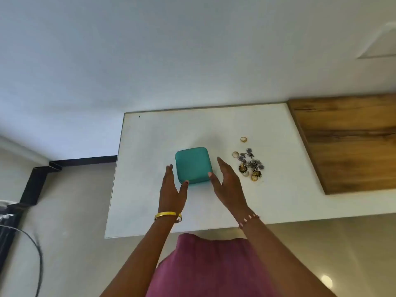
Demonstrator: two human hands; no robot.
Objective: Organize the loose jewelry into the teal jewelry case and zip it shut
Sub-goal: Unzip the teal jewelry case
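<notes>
A square teal jewelry case (192, 163) with rounded corners lies closed on the white table (150, 136). My left hand (171, 187) is at its left side, fingers straight, the thumb tip touching the case's near left corner. At the right side my right hand (227, 185) has straight fingers too, and its thumb tip sits against the near right corner. A small heap of loose jewelry (250, 166), silver flower-shaped pieces and gold rings, lies on the table just right of my right hand. One gold ring (243, 139) lies apart, farther back.
A brown wooden board (351, 140) covers the table's right part. The table's left edge drops to a beige floor with a black metal frame (36, 181) and a dark cable (38, 254). A white wall stands behind the table.
</notes>
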